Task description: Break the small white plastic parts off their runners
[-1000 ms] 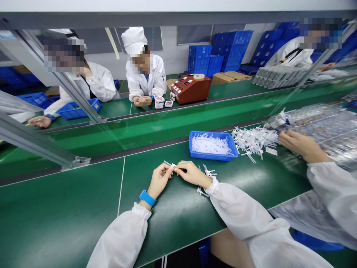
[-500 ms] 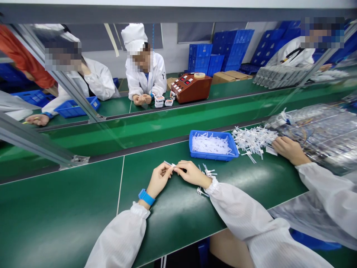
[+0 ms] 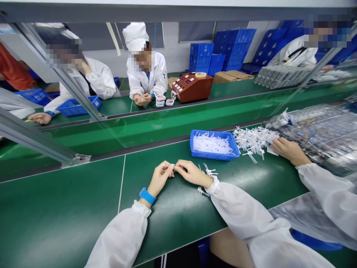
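Note:
My left hand point(image 3: 159, 179) and my right hand point(image 3: 190, 172) meet over the green table point(image 3: 69, 208), fingertips pinched together on one small white plastic part point(image 3: 171, 168). The left wrist wears a blue band point(image 3: 147, 195). Both arms are in white sleeves. A few loose white plastic parts point(image 3: 205, 175) lie on the table just right of my right hand. Behind them stands a blue tray point(image 3: 214, 144) filled with the same white parts.
A co-worker's hand point(image 3: 288, 150) at the right rests beside a heap of white parts point(image 3: 252, 139) and clear plastic bags point(image 3: 320, 134). Across the green conveyor point(image 3: 167, 124), people in white coats sit near a brown device point(image 3: 192, 87). A metal frame bar point(image 3: 33, 139) crosses left.
My hands stay together; the white part between my fingers has turned and is more covered by my fingertips. The co-worker's hand at the right has drawn slightly nearer to the heap.

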`<state>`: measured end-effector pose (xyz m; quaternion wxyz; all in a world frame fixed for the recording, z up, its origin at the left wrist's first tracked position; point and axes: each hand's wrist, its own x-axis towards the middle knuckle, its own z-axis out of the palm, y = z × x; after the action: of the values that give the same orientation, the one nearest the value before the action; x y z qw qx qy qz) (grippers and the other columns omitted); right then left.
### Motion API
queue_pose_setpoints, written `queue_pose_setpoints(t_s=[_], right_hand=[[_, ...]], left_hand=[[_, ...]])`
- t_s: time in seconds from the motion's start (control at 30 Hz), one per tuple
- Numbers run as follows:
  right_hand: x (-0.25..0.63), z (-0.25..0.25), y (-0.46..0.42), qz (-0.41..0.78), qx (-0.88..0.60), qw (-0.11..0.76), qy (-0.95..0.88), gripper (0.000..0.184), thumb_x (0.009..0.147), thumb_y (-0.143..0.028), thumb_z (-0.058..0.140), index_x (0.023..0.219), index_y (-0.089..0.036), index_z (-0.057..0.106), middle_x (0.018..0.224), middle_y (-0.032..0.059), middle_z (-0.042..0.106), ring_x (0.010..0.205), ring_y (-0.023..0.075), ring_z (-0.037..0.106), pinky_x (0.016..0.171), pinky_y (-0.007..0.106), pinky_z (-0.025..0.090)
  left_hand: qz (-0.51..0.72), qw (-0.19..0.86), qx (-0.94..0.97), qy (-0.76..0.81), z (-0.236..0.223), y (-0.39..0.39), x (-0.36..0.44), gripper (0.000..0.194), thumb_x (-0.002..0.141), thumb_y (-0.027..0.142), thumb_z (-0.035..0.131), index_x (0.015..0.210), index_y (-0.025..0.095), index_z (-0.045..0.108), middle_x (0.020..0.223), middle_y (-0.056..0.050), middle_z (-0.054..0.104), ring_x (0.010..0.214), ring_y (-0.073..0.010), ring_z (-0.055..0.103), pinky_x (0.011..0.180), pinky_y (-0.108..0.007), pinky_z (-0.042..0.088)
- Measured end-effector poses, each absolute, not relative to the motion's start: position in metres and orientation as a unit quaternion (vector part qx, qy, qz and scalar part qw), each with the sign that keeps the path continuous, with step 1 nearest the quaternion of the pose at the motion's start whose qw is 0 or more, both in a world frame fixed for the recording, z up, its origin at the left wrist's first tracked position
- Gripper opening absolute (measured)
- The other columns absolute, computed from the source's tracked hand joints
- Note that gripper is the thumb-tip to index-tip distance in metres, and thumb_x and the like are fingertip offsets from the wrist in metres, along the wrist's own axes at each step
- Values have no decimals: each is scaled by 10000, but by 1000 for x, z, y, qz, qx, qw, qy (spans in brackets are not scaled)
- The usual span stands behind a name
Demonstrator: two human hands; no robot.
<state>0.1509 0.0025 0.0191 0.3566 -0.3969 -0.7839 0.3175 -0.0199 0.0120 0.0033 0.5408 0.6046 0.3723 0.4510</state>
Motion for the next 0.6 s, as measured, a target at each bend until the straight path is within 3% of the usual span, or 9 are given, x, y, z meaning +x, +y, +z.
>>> queue_pose_setpoints(t_s=[0.27,0.6], right_hand=[[150,24,2,412,-347,338,-772,344,982,-329,344,835,-170,611,895,35,668,867,141,605,856,268,438],[148,19,2,393,-375,343,-766,344,970,-354,355,772,-162,562,784,15,616,724,127,537,714,241,408]], left_hand=[[439,520,641,354,1,14,-22,343,908,417,480,668,173,512,571,32,505,554,-102,466,599,-234,382],[445,508,637,372,4,12,-18,355,877,459,511,678,167,544,594,28,486,560,-104,451,570,-233,372]])
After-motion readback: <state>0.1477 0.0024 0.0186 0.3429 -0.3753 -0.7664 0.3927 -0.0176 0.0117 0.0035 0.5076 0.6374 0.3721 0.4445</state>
